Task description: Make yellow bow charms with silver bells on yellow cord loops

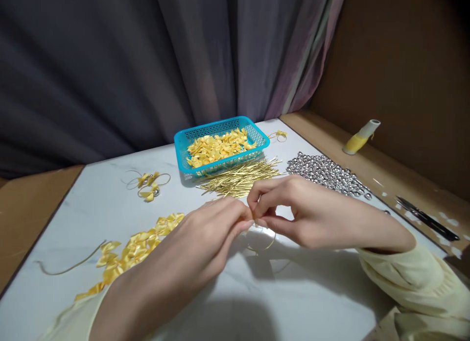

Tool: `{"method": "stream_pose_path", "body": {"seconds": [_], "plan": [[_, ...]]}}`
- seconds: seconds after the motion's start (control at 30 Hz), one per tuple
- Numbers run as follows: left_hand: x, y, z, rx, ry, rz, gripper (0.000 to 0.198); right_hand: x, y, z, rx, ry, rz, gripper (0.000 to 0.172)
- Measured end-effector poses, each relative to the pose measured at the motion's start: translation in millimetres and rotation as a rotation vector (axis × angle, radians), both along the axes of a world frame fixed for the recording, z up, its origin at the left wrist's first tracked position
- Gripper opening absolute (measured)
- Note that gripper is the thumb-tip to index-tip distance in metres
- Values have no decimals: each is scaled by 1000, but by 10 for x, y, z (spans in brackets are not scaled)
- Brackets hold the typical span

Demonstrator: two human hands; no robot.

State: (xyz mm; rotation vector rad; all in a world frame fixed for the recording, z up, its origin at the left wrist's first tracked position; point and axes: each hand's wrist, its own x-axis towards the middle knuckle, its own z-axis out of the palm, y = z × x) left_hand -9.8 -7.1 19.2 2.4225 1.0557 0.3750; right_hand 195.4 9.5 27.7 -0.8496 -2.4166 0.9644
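Observation:
My left hand point(209, 233) and my right hand point(290, 211) meet at the middle of the table, fingertips pinched close together. Between them they hold a thin gold wire tie point(270, 244), bent into a loop that hangs below the fingers. Whatever else sits in the pinch is mostly covered by my fingertips. Behind my hands lies a pile of straight gold ties point(238, 178). Yellow ribbon bows point(137, 248) are spread along the left side of my left forearm, partly hidden by it. Silver beads point(325, 173) form a heap beyond my right hand.
A blue basket point(178, 147) of yellow bows stands at the back. Bows with beads and looped ties point(149, 186) lie at left; another looped bow point(281, 134) is behind the basket's right end. One loose tie point(73, 268), a yellow-wound cone point(362, 137) and black-handled snips point(428, 218) lie around.

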Motion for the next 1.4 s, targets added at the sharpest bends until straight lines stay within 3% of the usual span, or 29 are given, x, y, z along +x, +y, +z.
{"method": "stream_pose_path", "body": {"seconds": [0.13, 0.3, 0.67, 0.8, 1.0, 1.4], "plan": [[3, 24, 28, -42, -20, 112, 9, 2, -1, 20, -6, -19, -18, 19], [30, 43, 51, -11, -107, 19, 10, 4, -1, 42, 17, -30, -15, 20], [43, 39, 113, -31, -95, 42, 14, 33, -18, 51, -4, -45, -9, 21], [50, 49, 93, -30, -121, 33, 18, 46, -9, 24, 1, -57, 4, 19], [83, 52, 34, 103, -92, 25, 6, 59, 1, 31, -3, -97, 9, 18], [31, 70, 31, 73, -100, -47, 13, 60, -7, 38, -2, -184, 2, 19]]}}
